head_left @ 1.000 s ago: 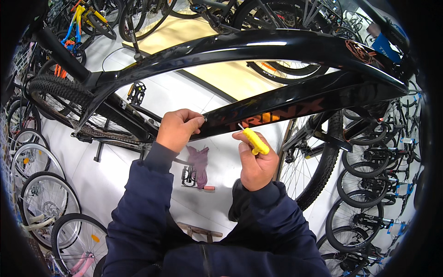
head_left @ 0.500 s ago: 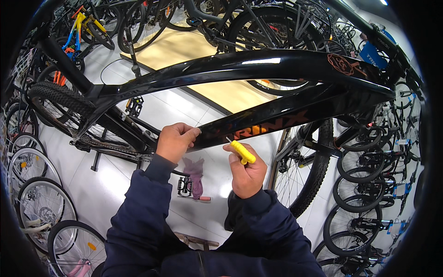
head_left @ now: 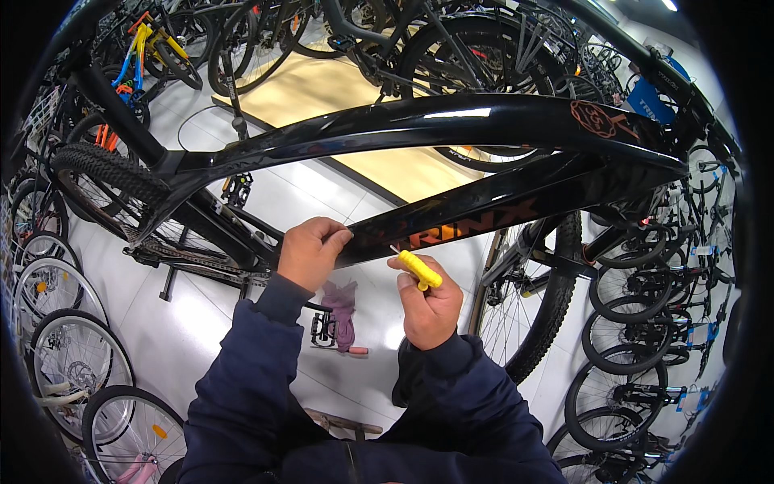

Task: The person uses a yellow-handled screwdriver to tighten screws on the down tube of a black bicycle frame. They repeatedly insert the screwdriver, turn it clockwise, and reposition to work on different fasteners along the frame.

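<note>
Shifted leftward, the yellow-handled tool [head_left: 420,269], clamped in the right hand [head_left: 431,309], slants lengthwise, tip up-left.

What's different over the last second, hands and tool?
The right hand, holding the yellow-handled tool, has moved slightly left, nearer the left hand. The view shifted, so the bicycle frame appears lower. Nothing was visibly grasped or released; the left hand stays pinched beside the lower tube.
</note>
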